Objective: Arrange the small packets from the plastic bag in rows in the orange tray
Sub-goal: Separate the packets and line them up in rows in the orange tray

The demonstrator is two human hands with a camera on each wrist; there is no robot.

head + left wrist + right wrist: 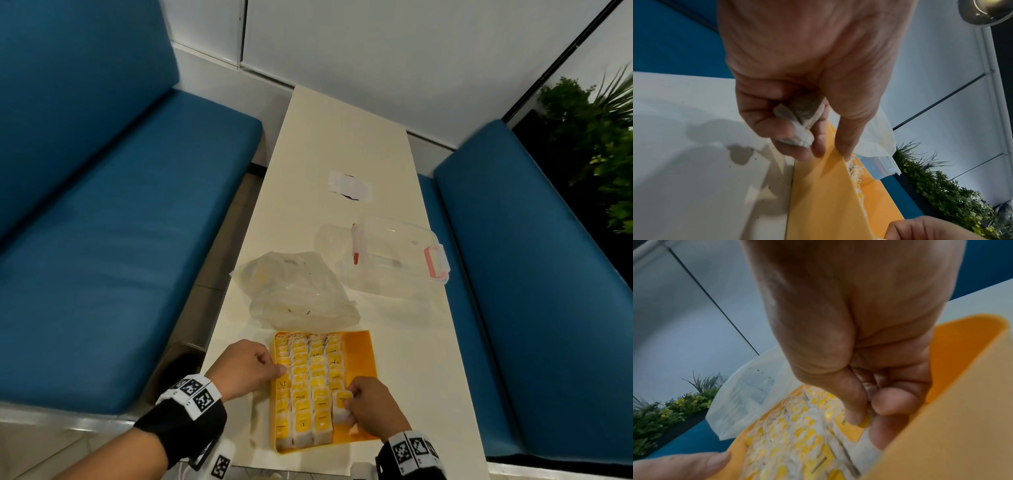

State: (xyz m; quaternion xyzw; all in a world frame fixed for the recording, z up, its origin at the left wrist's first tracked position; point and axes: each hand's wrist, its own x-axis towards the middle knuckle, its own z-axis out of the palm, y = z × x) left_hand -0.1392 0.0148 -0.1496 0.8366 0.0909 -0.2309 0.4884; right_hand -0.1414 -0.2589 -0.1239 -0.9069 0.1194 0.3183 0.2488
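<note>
The orange tray (359,353) lies at the near end of the table, with several rows of small white-and-yellow packets (308,387) filling its left part. My right hand (349,404) pinches one packet (340,411) at the near end of the rightmost row; the right wrist view shows thumb and fingers of this right hand (865,412) closed on that packet's yellow tag (851,430). My left hand (274,366) is at the tray's left rim. In the left wrist view its curled fingers (781,129) hold a greyish packet (799,120), one fingertip touching the tray rim (824,194). The crumpled plastic bag (298,291) lies just beyond the tray.
A clear lidded box with pink latches (397,260) stands right of the bag, a red-tipped pen (356,246) beside it. A white paper (349,186) lies farther up the narrow cream table (342,137). Blue benches (120,222) flank both sides; a plant (599,137) is at right.
</note>
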